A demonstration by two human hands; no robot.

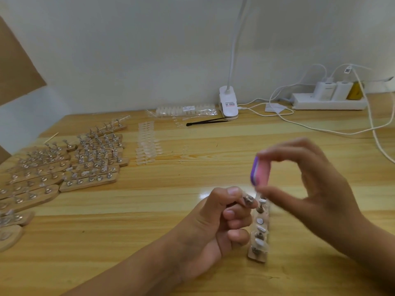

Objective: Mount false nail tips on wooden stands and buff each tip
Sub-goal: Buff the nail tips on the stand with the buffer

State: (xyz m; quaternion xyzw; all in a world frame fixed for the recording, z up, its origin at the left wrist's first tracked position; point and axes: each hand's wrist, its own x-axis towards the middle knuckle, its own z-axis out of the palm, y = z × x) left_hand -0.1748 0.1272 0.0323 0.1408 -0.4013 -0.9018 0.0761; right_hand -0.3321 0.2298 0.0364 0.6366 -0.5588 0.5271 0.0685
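A person's two hands work low over a pale wooden bench (192, 263). The right hand (316, 189) has its grip closed on a pink-and-purple buffer block (259, 170), thumb under its lower end and fingertips on its upper end; the block stands nearly upright and both it and the hand are blurred. The left hand (215, 221) is curled, its grip pinching a small metal holder (249, 200) between thumb and forefinger, just below the block. Whether a nail tip sits on that holder is too blurred to tell.

Between the hands a narrow wooden stand (259, 233) lies on the bench, end toward the camera, with several metal pegs along it. The left hand's curled fingers sit just beside it.

Far left, many more wooden stands (64, 167) lie packed in rows, each with pegs. Near them, loose nail tips (147, 144) lie in short lines. Along the back edge are a bag of tips (186, 110), black tweezers (205, 121), a white clip lamp (228, 101) and a power strip (329, 101) with white cables.
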